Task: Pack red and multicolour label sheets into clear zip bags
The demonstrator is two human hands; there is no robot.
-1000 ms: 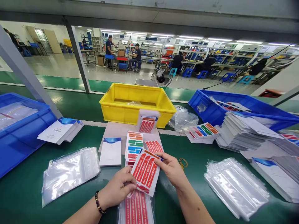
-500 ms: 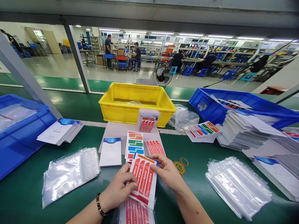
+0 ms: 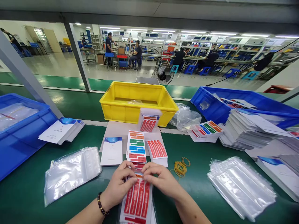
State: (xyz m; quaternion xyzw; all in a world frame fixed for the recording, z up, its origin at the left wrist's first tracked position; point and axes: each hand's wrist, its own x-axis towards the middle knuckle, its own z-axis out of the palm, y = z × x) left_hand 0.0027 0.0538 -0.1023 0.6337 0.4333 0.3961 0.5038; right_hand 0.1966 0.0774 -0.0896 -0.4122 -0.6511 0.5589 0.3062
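A red-and-white label sheet [image 3: 138,199] lies in front of me, on or inside a clear plastic bag [image 3: 153,202]; which of the two I cannot tell. My left hand [image 3: 121,183] pinches the upper left edge of the bag, and a beaded bracelet circles that wrist. Across from it, my right hand [image 3: 160,180] has its fingers bent together at the upper right edge. The fingers cover the bag's mouth. Just beyond them are a stack of multicoloured label sheets [image 3: 136,146], a stack of red label sheets [image 3: 157,148] and a white booklet [image 3: 112,152].
A yellow bin [image 3: 137,112] stands behind the stacks, flanked by a blue bin [image 3: 25,133] and another blue bin [image 3: 210,105]. Clear bags [image 3: 72,174] lie at left, more bags [image 3: 241,186] at right. Rubber bands [image 3: 180,168] rest by my right hand. Several people work in the background.
The red label sheet, held tilted above the bag earlier, has come down and now lies straight over or in it. Both hands have drawn together at the bag's top edge.
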